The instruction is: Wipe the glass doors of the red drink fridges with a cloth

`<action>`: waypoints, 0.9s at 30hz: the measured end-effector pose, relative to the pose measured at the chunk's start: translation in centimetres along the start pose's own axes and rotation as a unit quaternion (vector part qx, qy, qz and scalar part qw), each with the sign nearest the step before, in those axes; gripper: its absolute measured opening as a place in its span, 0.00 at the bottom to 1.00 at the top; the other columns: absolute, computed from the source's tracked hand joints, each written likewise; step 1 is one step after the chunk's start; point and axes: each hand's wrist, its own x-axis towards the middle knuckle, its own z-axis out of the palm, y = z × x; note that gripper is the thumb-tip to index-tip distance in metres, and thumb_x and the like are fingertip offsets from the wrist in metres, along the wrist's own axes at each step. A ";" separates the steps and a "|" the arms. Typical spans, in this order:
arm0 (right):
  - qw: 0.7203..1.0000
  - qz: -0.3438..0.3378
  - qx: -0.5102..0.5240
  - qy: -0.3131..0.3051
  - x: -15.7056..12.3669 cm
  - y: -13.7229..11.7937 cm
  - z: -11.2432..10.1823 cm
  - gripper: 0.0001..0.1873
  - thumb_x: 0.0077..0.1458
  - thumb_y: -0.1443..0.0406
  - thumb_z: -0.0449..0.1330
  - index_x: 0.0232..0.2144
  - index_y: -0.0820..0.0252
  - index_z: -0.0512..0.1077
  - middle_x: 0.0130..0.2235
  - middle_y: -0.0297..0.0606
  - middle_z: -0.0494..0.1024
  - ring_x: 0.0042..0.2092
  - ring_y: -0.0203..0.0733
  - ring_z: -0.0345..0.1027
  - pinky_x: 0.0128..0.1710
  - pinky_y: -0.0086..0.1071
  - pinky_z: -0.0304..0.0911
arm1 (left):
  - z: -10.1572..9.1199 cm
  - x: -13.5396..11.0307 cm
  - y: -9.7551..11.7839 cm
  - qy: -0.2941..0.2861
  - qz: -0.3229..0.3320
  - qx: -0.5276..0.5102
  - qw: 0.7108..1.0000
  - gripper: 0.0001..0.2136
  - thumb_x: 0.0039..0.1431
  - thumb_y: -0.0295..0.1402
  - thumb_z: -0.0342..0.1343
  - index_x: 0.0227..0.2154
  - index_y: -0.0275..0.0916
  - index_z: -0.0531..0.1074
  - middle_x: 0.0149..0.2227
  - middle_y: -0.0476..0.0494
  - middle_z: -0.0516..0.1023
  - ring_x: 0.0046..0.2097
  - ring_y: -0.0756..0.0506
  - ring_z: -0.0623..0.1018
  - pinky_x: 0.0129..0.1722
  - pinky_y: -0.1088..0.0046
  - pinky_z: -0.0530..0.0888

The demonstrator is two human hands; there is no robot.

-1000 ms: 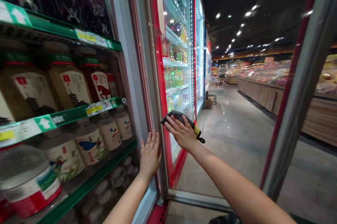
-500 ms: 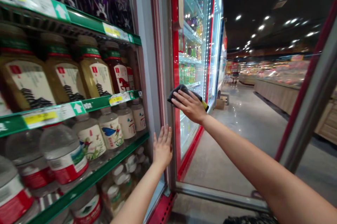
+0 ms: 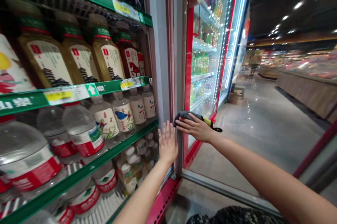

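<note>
Grey cloth (image 3: 188,116) pressed flat against the red upright frame (image 3: 189,59), low down, under the right hand (image 3: 196,128), fingers spread over the fabric. Just beside it, left hand (image 3: 167,143) open and flat on the grey cooler post (image 3: 160,59), holding nothing. Further left, bottles (image 3: 123,113) on a green shelf (image 3: 105,157). Likely hazards: fingers pinched at the frame should the glass door (image 3: 223,190) swing; cloth slipping from under so loose a palm

Supermarket, drinks cooler shelves (image 3: 79,92) with price tags (image 3: 59,95), bottles (image 3: 105,55), shop aisle (image 3: 263,126)
</note>
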 end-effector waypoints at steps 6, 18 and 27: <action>0.985 0.171 -0.036 -0.001 0.5 2.9 -3.0 0.34 0.64 0.71 0.51 0.70 0.55 0.52 0.71 0.39 0.55 0.72 0.45 0.47 0.73 0.54 0.29 | -0.4 0.9 0.6 -0.003 0.027 -0.019 0.999 0.45 0.59 0.22 0.50 0.72 0.36 0.28 0.74 0.32 0.43 0.74 0.35 0.43 0.70 0.44 0.51; 0.997 0.078 -0.002 -0.006 -4.7 -0.8 -1.6 0.31 0.61 0.73 0.51 0.66 0.53 0.61 0.69 0.35 0.61 0.69 0.40 0.53 0.73 0.48 0.35 | 0.0 2.1 1.5 -0.012 0.074 -0.029 0.997 0.43 0.60 0.19 0.46 0.72 0.38 0.28 0.74 0.35 0.45 0.74 0.38 0.43 0.71 0.46 0.52; 0.995 0.088 -0.027 -0.030 -7.9 -4.0 -1.4 0.29 0.61 0.73 0.52 0.63 0.53 0.65 0.67 0.32 0.65 0.70 0.37 0.51 0.74 0.45 0.30 | 0.2 2.5 2.5 -0.019 0.100 -0.053 0.993 0.42 0.62 0.21 0.46 0.72 0.40 0.28 0.74 0.37 0.46 0.74 0.38 0.44 0.71 0.46 0.50</action>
